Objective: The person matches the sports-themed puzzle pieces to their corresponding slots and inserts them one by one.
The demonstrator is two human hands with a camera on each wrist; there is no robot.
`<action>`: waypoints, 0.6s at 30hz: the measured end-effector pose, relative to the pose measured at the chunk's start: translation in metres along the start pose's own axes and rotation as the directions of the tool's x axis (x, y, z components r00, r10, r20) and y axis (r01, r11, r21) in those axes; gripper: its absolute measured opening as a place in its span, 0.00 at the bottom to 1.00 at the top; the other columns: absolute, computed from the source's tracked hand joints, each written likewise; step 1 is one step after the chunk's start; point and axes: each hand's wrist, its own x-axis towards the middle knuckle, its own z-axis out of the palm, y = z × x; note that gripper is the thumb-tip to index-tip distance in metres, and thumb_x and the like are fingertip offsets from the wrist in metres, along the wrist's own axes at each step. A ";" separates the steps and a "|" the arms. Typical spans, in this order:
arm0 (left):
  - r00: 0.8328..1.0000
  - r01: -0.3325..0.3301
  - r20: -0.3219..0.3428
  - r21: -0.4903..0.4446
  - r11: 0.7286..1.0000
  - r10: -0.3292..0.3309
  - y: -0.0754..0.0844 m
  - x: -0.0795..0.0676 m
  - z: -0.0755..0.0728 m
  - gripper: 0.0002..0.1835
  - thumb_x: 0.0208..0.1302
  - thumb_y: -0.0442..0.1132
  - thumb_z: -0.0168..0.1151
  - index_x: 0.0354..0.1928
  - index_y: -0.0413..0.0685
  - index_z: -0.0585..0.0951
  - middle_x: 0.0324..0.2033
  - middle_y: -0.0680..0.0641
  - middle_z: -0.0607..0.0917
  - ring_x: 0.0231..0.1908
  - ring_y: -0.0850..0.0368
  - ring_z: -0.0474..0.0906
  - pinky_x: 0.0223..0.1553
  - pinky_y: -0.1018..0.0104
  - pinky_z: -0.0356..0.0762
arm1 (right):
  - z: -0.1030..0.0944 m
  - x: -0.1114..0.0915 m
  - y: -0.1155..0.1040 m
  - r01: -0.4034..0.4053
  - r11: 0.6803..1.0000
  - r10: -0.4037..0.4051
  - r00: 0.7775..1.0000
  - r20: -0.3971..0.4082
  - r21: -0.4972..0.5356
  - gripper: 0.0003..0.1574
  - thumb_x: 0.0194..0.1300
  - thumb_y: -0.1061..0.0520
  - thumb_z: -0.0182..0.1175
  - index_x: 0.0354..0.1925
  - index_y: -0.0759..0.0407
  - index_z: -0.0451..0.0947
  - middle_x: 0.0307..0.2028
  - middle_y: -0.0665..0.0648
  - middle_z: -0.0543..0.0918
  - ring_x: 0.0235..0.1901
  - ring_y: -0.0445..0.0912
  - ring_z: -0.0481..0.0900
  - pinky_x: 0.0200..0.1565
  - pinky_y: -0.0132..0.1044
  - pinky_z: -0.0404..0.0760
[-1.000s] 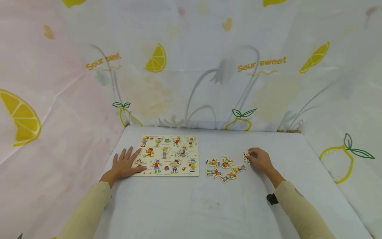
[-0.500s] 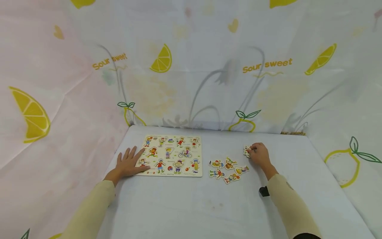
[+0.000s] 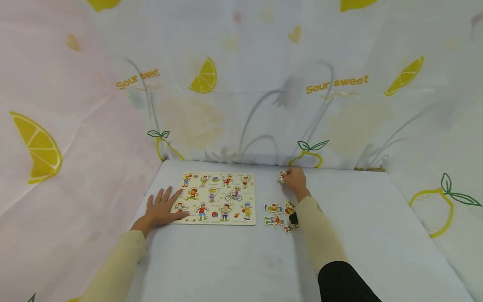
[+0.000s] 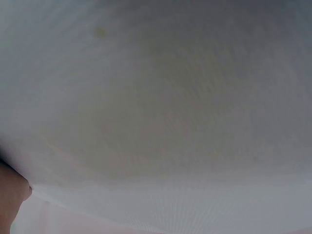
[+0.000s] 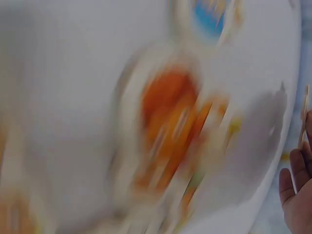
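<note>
A cream puzzle board [image 3: 222, 223] printed with children playing sports lies at the left of the table. My left hand [image 3: 161, 209] rests on its left edge, fingers spread; only a bit of that hand [image 4: 10, 197] enters the left wrist view. Between right thumb and fingers I pinch a small figure-shaped puzzle piece [image 3: 281, 176], above the table to the right of the board. In the right wrist view, the right hand [image 5: 298, 197] shows at the right border, and the held puzzle piece [image 5: 304, 117] appears edge-on.
Several loose puzzle pieces [image 3: 274, 220] lie right of the board, partly covered by my right forearm. One puzzle piece [image 5: 168, 122] is blurred in the right wrist view. A lemon-printed cloth [image 3: 241, 84] rises behind the white table [image 3: 226, 260].
My right hand has moved left and somewhat farther back, carrying the puzzle piece towards the board. Its forearm now crosses the loose pieces. The left hand stays on the board.
</note>
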 end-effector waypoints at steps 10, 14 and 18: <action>1.000 -0.006 -0.024 0.000 1.000 0.006 -0.006 -0.005 0.009 0.59 0.50 0.82 0.52 0.78 0.58 0.51 0.77 0.32 0.45 0.74 0.26 0.35 0.66 0.24 0.26 | 0.078 -0.003 -0.087 0.038 0.999 -0.039 0.996 0.083 0.017 0.10 0.66 0.55 0.62 0.33 0.61 0.84 0.33 0.57 0.82 0.32 0.48 0.76 0.37 0.42 0.77; 1.000 -0.012 -0.022 -0.013 1.000 0.012 -0.007 -0.003 0.012 0.60 0.49 0.83 0.51 0.78 0.59 0.50 0.77 0.32 0.45 0.74 0.26 0.35 0.66 0.24 0.25 | 0.098 -0.010 -0.114 0.084 0.996 -0.089 0.989 0.116 0.043 0.18 0.67 0.56 0.62 0.21 0.60 0.78 0.21 0.53 0.72 0.22 0.46 0.64 0.28 0.38 0.65; 0.999 -0.003 -0.032 -0.022 1.000 0.003 -0.007 -0.001 0.006 0.61 0.48 0.84 0.51 0.78 0.59 0.50 0.77 0.33 0.45 0.75 0.27 0.34 0.66 0.25 0.24 | 0.110 -0.017 -0.139 0.149 0.987 -0.156 0.979 0.135 0.057 0.18 0.68 0.55 0.62 0.21 0.57 0.78 0.23 0.51 0.75 0.24 0.46 0.70 0.35 0.42 0.73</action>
